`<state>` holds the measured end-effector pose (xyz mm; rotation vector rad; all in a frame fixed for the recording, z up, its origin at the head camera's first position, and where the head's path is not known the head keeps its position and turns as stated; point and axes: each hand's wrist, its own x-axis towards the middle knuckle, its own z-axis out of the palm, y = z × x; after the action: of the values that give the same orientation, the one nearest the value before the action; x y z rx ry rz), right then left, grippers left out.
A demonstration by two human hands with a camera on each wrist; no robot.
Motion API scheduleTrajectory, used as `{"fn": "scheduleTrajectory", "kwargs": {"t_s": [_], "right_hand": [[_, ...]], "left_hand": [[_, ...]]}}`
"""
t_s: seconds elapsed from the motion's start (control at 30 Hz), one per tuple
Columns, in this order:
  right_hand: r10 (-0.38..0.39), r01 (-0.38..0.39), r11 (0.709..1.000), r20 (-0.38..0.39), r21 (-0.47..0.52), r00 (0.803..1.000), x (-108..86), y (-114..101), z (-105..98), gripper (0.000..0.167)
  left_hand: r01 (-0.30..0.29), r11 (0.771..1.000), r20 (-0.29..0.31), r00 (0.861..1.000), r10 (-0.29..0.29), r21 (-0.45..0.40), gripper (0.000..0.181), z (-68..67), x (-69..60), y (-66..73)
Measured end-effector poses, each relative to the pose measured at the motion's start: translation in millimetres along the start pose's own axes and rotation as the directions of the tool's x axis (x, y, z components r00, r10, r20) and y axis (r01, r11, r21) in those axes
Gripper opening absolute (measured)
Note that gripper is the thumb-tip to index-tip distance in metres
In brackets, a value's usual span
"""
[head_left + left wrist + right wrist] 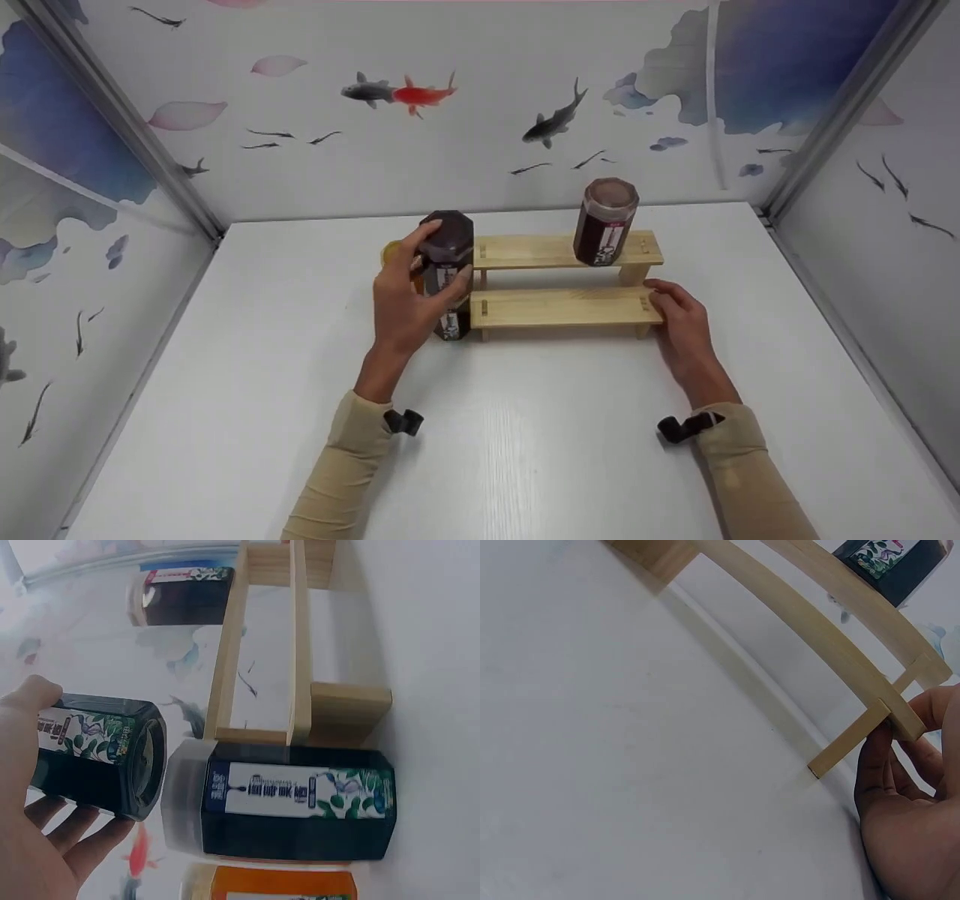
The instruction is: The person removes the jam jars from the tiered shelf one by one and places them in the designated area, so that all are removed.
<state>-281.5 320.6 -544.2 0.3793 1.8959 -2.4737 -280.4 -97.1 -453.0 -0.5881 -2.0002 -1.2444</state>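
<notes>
My left hand (pixel 405 307) grips a dark octagonal jar (pixel 448 244), held in the air in the left wrist view (pixel 97 754). Below it another dark jar with a clear lid (pixel 300 802) stands upright at the left end of a two-step wooden rack (pixel 562 307). At the rack's right end, my right hand (pixel 686 330) pinches the end of the lower board (pixel 825 637). On the upper step stands a dark jar with a pale lid (pixel 604 225).
Partly hidden behind the left hand is a jar with orange contents (pixel 285 883), beside the standing dark jar. Printed panels (pixel 480 157) rise behind and at both sides of the white table (pixel 525 435).
</notes>
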Motion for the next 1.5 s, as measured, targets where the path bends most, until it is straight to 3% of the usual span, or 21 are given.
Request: {"fn": "scheduleTrajectory", "kwargs": {"t_s": [0.27, 0.5, 0.67, 0.87, 0.97, 1.1, 1.3, 1.5], "right_hand": [[0.01, -0.01, 1.0, 0.006, 0.02, 1.0, -0.4, 0, -1, 0.045], [0.015, -0.015, 1.0, 0.005, 0.019, 1.0, -0.7, 1, -1, 0.046], [0.004, -0.004, 1.0, -0.001, 0.004, 1.0, -0.9, 2, -1, 0.044], [-0.004, 0.004, 1.0, 0.0, -0.008, 1.0, -0.9, 2, -1, 0.041], [0.001, -0.001, 1.0, 0.005, -0.006, 1.0, -0.9, 2, -1, 0.043], [0.007, -0.007, 1.0, 0.013, -0.009, 1.0, -1.3, 0, 0, 0.047], [0.004, -0.004, 1.0, 0.024, 0.001, 1.0, -1.0, -1, -1, 0.046], [0.003, -0.003, 1.0, 0.017, 0.0, 1.0, -0.7, 0, -2, 0.046]], "left_hand": [[0.018, 0.997, -0.033, 0.999, -0.016, 0.073, 0.069, -33.2, -8.1, -18.6], [0.086, 0.992, -0.052, 0.995, -0.082, 0.097, 0.068, -53.6, -10.1, -29.2], [0.154, 0.976, -0.033, 0.988, -0.151, 0.153, 0.063, -60.1, -15.0, -38.8], [0.202, 0.952, 0.077, 0.971, -0.225, 0.23, 0.054, -61.8, -24.4, -55.3], [0.212, 0.945, 0.163, 0.953, -0.257, 0.251, 0.054, -62.3, -28.3, -61.4], [0.235, 0.943, 0.233, 0.928, -0.289, 0.234, 0.055, -63.9, -30.9, -67.5], [0.263, 0.95, 0.27, 0.914, -0.301, 0.17, 0.057, -65.1, -32.0, -68.8], [0.287, 0.945, 0.292, 0.9, -0.323, 0.16, 0.059, -63.3, -33.7, -66.6]]}}
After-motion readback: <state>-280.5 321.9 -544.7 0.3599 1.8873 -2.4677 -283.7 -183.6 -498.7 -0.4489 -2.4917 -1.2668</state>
